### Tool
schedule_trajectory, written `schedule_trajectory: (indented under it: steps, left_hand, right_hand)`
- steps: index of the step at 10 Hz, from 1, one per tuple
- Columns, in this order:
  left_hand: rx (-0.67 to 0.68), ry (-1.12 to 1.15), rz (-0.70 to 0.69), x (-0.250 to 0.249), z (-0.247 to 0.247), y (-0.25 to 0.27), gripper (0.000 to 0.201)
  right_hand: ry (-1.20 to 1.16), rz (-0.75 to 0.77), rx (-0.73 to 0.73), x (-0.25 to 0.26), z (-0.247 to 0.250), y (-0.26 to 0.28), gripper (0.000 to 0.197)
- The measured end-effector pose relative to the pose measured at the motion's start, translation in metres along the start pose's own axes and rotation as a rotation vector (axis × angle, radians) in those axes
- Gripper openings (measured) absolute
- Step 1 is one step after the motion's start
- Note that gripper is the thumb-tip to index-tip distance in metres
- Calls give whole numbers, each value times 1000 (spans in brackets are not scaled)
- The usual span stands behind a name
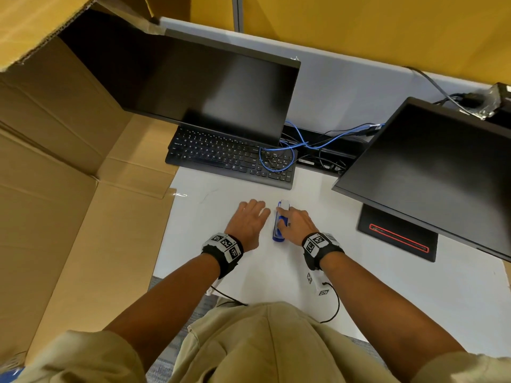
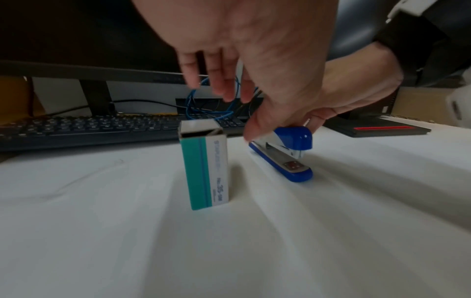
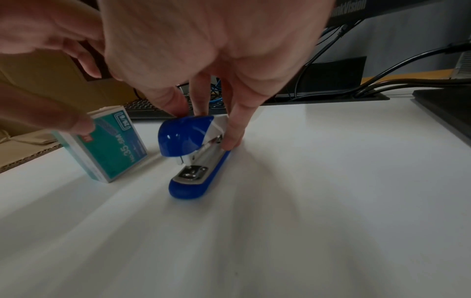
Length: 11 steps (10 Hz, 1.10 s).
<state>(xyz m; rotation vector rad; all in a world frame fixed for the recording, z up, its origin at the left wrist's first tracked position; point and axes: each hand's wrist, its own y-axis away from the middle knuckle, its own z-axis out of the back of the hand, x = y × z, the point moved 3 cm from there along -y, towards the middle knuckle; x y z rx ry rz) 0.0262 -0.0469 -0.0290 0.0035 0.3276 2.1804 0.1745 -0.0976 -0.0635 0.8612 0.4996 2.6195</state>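
White desk (image 1: 276, 277), viewed from above. A black keyboard (image 1: 229, 157) is laid toward the back, with a loop of blue network cable (image 1: 276, 169) draped over its right end. A blue stapler (image 1: 278, 236) is laid flat near the front centre, its stapling end turned toward the front edge. A teal-and-white box of staples (image 2: 206, 171) is stood upright just to its left, not touching it. A black monitor base (image 1: 398, 234), marked with a red outline, is set at the right. The left edge is overlapped by a cardboard flap (image 1: 132, 172).
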Motion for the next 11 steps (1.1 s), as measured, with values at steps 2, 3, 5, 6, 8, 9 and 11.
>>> schedule_trajectory:
  steps: [2,3,5,6,8,9,11]
  left_hand:
    - [244,13,185,21,5,-7,70]
    - [208,54,170,20,4,-17,53]
    - [181,119,187,8,5,-42,47]
    - [184,145,197,8,6,-48,49]
    - [183,189,193,11,3,-50,52]
    - [190,195,192,11,8,-47,53]
    - [190,222,179,11,14,-44,65]
  right_hand:
    - [12,5,14,4,3,3,51]
    - [16,-9,21,6,5,5,51]
    - [50,-12,24,8,5,6,51]
    - [66,-18,17,7,4,7,52]
    - [43,-40,22,7,4,8,52]
    - [48,-51,33,9,6,10,52]
    - [27,-39,33,11,7,12,54]
